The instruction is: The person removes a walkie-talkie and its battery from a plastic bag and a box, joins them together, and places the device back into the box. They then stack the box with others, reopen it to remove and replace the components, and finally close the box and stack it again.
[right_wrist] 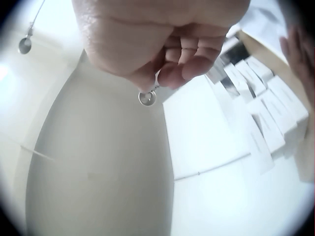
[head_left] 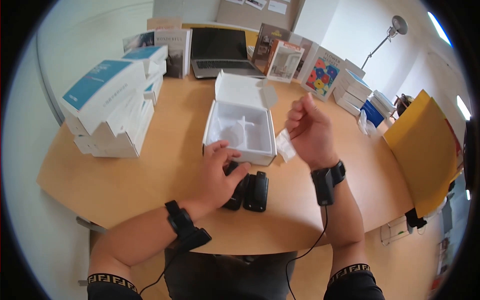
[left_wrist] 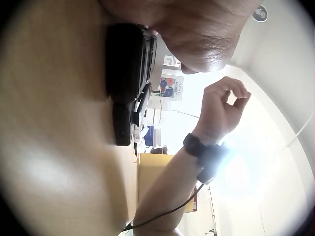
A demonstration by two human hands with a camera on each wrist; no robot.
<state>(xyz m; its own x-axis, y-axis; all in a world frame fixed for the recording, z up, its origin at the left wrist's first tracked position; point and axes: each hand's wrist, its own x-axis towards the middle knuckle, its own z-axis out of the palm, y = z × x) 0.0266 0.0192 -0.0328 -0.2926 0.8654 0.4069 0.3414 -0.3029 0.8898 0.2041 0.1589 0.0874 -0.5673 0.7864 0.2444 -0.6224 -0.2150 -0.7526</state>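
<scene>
In the head view an uncovered white box with a moulded inner tray stands mid-table, its lid tilted back. My left hand is spread by its front left corner, fingers relaxed, above a black object; whether it touches is unclear. Beside that lies a second black object with a strap-like piece. Right of the box, my right hand is raised with its fingers curled; no held thing shows, and the right wrist view shows the same hand. A white crumpled piece appears beside its palm.
White and blue boxes are stacked at the left. A laptop stands behind the uncovered box, with upright books to its right. More boxes and a yellow panel are at the right.
</scene>
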